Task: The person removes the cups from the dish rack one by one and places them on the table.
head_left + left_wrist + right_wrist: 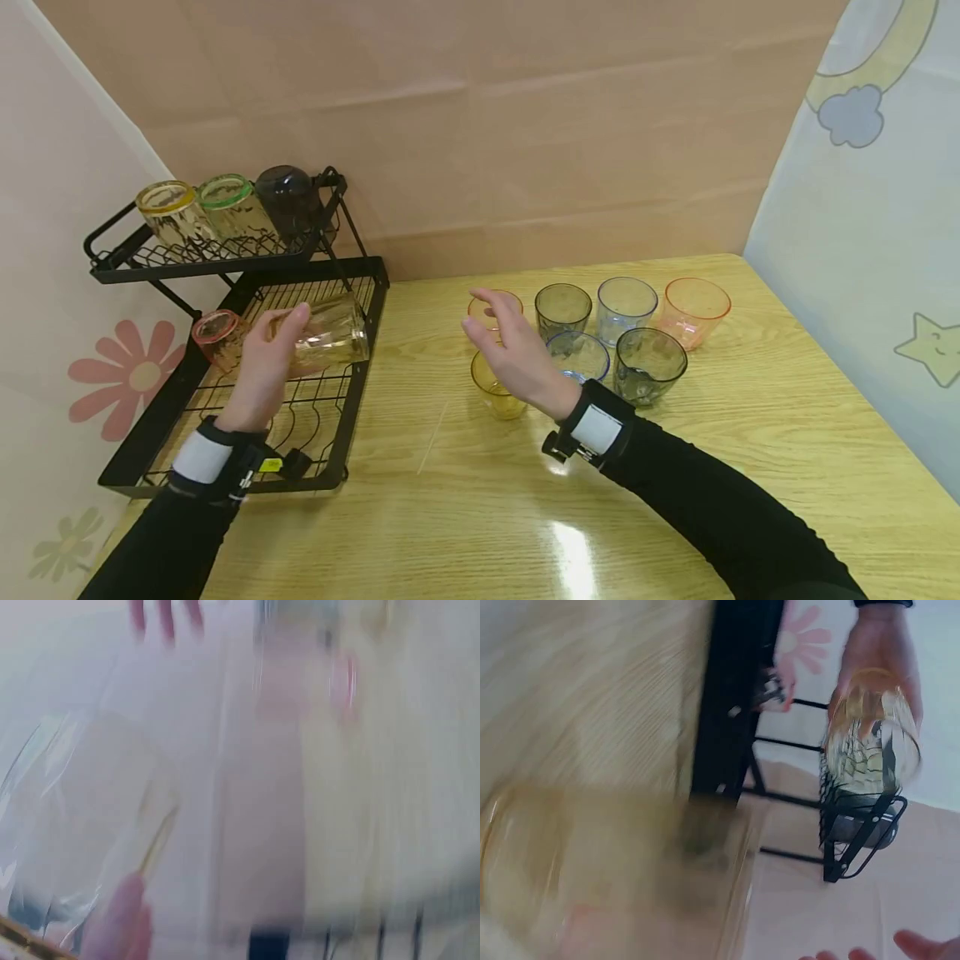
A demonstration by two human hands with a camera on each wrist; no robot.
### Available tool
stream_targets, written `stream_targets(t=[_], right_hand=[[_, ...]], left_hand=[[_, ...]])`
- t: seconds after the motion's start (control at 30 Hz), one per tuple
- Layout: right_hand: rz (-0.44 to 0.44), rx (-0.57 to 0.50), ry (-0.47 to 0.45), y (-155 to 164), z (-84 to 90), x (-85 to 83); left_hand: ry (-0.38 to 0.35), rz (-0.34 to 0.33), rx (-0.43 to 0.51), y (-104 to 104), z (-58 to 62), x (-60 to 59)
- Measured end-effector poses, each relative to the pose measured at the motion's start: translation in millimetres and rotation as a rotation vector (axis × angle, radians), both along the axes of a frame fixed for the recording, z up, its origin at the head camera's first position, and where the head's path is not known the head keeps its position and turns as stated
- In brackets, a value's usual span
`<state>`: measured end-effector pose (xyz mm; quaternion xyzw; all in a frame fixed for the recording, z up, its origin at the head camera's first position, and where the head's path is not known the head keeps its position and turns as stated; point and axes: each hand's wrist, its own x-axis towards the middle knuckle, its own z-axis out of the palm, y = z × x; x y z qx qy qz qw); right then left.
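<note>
Here, label by label:

Left hand: the left hand (264,367) has its fingers and thumb curled round a clear glass (330,333), grasping it over the lower tier of the black rack (225,487).

Clear glass: it lies on its side in that grip, long axis roughly level and running left to right, mouth turned toward the right hand. The right wrist view shows the same glass (871,735) in the fingers beside the rack's wire. The left wrist view is too blurred to add more than a glassy wall close to the lens.

Right hand: the right hand (513,350) grasps nothing; its fingers are spread and relaxed, hovering above the counter (480,500).

Key relation: the held glass sits to the left of the right hand, well apart from it, so the left hand alone is on it. Just beyond the left hand's fingers a pink-rimmed glass (217,333) already lies on the lower tier, close beside the held one.

Under the right hand: a cluster of upright tumblers, with an amber tumbler (497,396) just beneath the wrist and a dark tumbler (649,363) to its right.

Upper tier: beyond the left hand, a yellow-rimmed glass (171,215), a green-rimmed glass (234,208) and a dark glass (288,200) lie tilted.
</note>
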<state>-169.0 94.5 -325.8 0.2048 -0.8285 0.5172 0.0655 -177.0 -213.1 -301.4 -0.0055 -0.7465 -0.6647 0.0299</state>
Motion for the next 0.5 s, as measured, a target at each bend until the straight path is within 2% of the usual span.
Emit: stream_targets(t=[0.07, 0.27, 0.37, 0.5], right_hand=[[-0.008, -0.074, -0.022, -8, 0.0, 0.8], [0.018, -0.271, -0.061, -26, -1.9, 3.0], [0.031, -0.334, -0.106, -31, -1.3, 5.4], [0.031, -0.387, -0.136, -34, 1.6, 8.5]], left_hand=[[0.011, -0.013, 0.052, 20, -2.2, 3.9], [0.062, -0.042, 0.111, 71, -6.2, 13.4], [0.086, -0.065, 0.118, 91, -8.3, 16.6], [0.124, -0.092, 0.066, 109, -12.5, 18.2]])
